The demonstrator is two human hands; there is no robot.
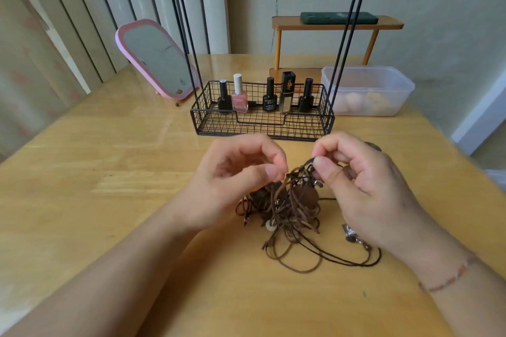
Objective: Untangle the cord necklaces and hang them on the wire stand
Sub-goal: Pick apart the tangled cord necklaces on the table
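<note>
Head view: both hands work the knotted bundle of brown cord necklaces (284,208) on the near table. Left hand (235,180) and right hand (364,186) each pinch strands. Untangling is underway; next, probably, tease one loop free for the far black wire stand (262,117).

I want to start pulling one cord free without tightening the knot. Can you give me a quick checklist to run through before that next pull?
1. Right hand has a grip on a cord: ok, thumb and forefinger pinch a strand at the top of the tangle of cord necklaces.
2. Left hand has a grip too: ok, its fingertips pinch a strand at the tangle's upper left.
3. The two hands hold different necklaces: cannot tell, the strands merge in the knot.
4. Loose loops lie free on the table: ok, several trail toward the near edge.
5. Hooks on the wire stand are free: cannot tell, they are cut off at the top of the frame.
</note>
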